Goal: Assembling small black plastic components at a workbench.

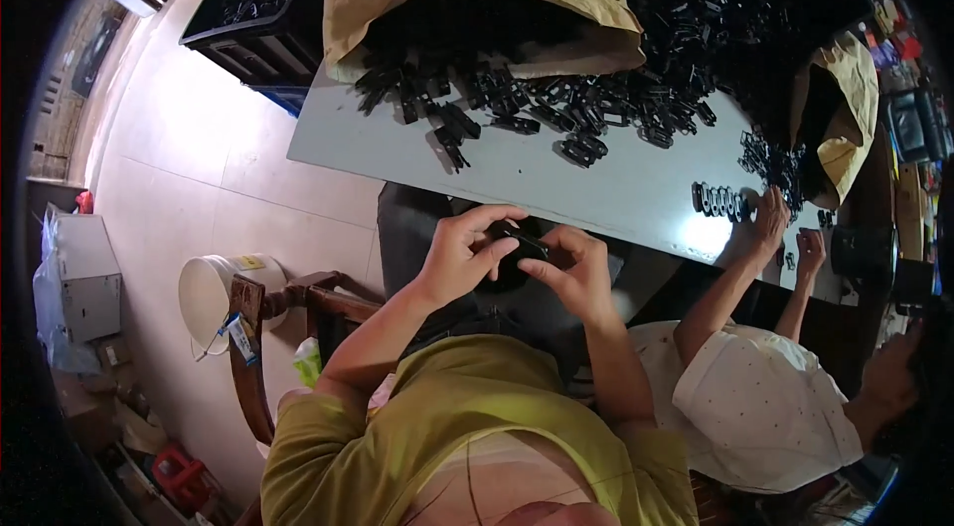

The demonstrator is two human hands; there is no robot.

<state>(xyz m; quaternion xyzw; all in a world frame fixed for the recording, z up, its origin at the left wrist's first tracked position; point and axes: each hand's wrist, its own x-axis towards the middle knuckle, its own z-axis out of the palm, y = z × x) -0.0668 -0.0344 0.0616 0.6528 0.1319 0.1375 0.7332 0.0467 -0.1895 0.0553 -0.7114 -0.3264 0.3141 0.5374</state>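
Left fingers and right fingers pinching black piece, beside table edge, floor stretching left

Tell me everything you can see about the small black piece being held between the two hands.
The black piece is small, dark and longish, with a slight sheen; it could be plastic or metal. It slants down toward the right, held up off the table, just before its near edge. The left hand grips its left end and the right hand its right. Fingers partly cover it, so finer parts can't be made out.
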